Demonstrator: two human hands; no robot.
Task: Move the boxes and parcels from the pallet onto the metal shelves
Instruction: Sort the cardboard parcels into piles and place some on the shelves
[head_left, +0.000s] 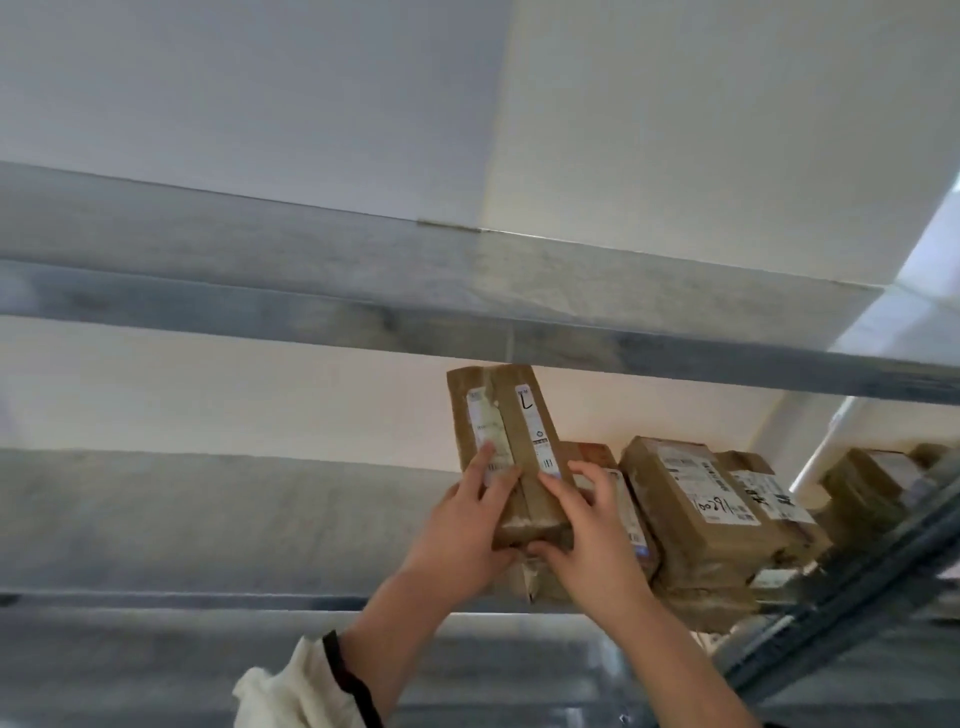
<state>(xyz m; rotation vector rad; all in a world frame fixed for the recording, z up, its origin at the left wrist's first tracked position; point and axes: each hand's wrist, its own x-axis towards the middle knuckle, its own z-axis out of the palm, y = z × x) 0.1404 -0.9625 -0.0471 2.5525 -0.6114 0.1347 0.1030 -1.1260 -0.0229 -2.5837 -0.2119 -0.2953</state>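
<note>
Both hands clasp a taped brown parcel (514, 441), tilted on end over the metal shelf (208, 519), just beside the stacked parcels (691, 504). The left hand (467, 530) and right hand (589, 530) lay fingers on its labelled face, thumbs under the lower end. It looks light and stiff, its tape likely slick; the lower corners seem the surest hold

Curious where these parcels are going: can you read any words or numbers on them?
Held parcel, right label: a handwritten mark like "L"; print blurred.
Its left label: blurred, unreadable.
Shelf parcel: scrawled digits, not clear enough to quote; print blurred.
Other labels: too small.
</note>
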